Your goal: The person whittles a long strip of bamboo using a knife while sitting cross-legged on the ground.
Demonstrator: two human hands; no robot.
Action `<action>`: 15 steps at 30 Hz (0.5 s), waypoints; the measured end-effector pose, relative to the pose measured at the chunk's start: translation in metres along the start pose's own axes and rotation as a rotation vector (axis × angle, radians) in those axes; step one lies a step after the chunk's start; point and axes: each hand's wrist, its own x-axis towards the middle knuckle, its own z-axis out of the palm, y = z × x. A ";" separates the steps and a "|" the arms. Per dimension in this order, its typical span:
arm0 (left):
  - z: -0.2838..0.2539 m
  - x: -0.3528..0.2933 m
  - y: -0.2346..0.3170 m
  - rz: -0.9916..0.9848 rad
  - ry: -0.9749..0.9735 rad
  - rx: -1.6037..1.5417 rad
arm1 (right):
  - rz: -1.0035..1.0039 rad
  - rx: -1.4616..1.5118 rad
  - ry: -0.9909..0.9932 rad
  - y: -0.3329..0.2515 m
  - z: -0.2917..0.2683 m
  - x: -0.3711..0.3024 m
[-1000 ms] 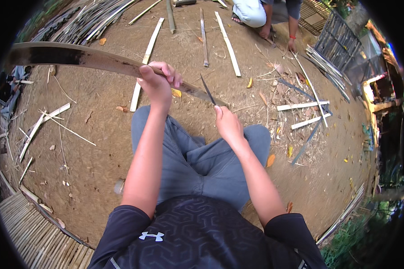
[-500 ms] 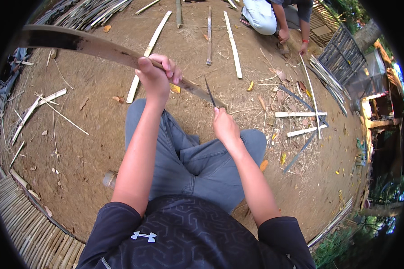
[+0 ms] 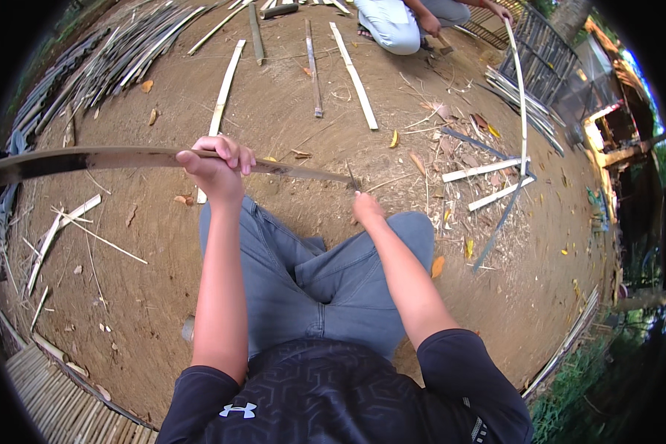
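A long brown bamboo strip (image 3: 118,157) reaches from the far left across to a spot ahead of my right knee. My left hand (image 3: 216,172) is closed around its middle, thumb along the top. Closed on the handle of a knife (image 3: 352,176), my right hand (image 3: 368,210) sits just above that knee. The thin dark blade crosses the strip's right end and seems to touch it. My fingers cover the handle.
Pale bamboo strips (image 3: 355,78) lie on the dirt ahead, with a larger pile (image 3: 118,66) at far left. A crouching person (image 3: 392,26) at upper right holds a long strip (image 3: 522,96) over crossed pieces. A slatted bamboo surface (image 3: 70,392) borders the lower left.
The bamboo strip has swung nearer to level, its left end lower. My left hand moved down and left; the knife tilted. The other person's hand raised the far end of their strip.
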 end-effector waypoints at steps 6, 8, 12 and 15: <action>-0.005 0.006 -0.001 0.008 -0.009 -0.013 | -0.125 0.170 0.085 -0.044 -0.017 -0.049; -0.001 0.005 -0.003 -0.001 -0.017 -0.012 | -0.204 0.193 0.106 -0.064 -0.048 -0.094; 0.003 0.007 -0.002 -0.011 -0.016 -0.036 | -0.311 0.207 0.107 -0.073 -0.061 -0.117; -0.003 0.011 -0.001 -0.025 0.070 -0.048 | -0.351 0.202 0.098 -0.075 -0.058 -0.099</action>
